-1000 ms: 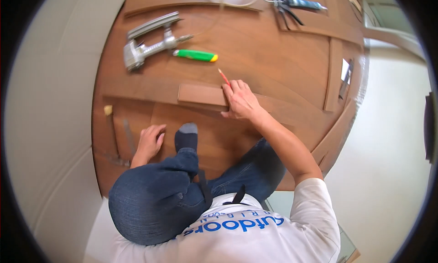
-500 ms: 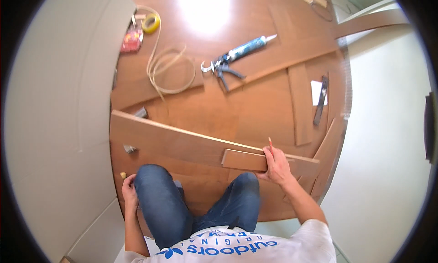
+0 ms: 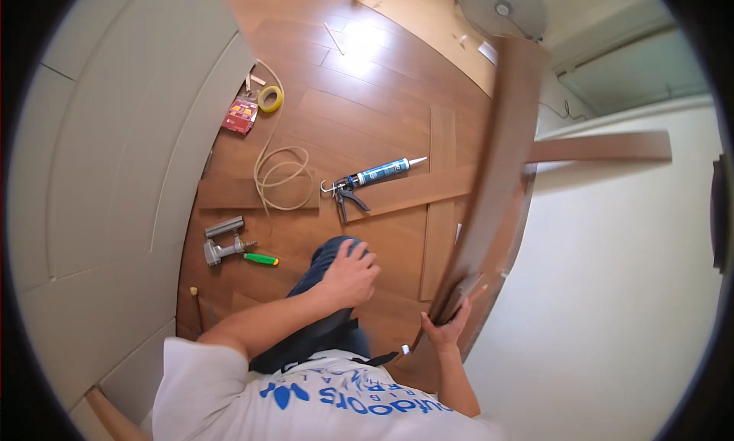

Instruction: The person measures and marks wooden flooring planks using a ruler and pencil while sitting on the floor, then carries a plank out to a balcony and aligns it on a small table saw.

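My right hand grips a long brown wooden plank near its lower end. The plank stands up at a steep tilt, blurred by motion. A short board lies against it at the hand, and a thin reddish pencil sticks up by the fingers. On my bent knee rests my left hand, its fingers loosely bent and apart, holding nothing. Ahead of that hand, a caulking gun with a blue and white cartridge lies on the floor.
Left of my knee are a nail gun and a green-handled tool. Coiled edging strip, yellow tape and a red packet lie near the pale cabinet panels. Loose planks cross the floor; a fan stands far right.
The long plank has swung from lying across in front of me to a steep tilt on the right. My left hand has moved from beside my leg onto my knee. My view has turned.
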Motion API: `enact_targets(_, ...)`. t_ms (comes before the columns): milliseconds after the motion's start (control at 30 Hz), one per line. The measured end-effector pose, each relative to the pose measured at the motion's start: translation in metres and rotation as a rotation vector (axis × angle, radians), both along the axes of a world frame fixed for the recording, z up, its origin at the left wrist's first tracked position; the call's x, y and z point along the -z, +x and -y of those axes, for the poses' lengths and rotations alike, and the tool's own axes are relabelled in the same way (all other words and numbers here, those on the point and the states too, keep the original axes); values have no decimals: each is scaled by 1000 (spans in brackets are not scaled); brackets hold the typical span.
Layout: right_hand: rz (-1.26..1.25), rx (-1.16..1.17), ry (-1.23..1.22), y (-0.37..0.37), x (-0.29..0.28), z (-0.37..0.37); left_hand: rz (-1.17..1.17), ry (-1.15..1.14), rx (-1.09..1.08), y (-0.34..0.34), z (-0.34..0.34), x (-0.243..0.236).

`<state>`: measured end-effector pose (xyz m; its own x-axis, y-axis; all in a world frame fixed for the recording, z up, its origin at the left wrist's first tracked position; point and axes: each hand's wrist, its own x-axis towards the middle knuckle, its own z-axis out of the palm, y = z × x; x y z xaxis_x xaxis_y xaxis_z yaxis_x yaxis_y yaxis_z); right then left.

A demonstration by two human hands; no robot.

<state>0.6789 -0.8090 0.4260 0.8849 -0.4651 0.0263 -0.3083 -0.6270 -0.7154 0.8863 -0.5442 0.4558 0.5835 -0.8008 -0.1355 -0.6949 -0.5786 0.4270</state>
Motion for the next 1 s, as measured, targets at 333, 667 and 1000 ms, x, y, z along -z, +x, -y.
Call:
enact_targets(333,-201,-139,-22,189,-157,34,-533,322,-25,85,29,-3)
enact_targets(667,-642,-133,-42,203,-321,102,-1054,167,-1084,67,-75,-67)
enact_targets(1000,-1185,-221,-218,309,-354,277,-600,147,-1653,93,-154,-204)
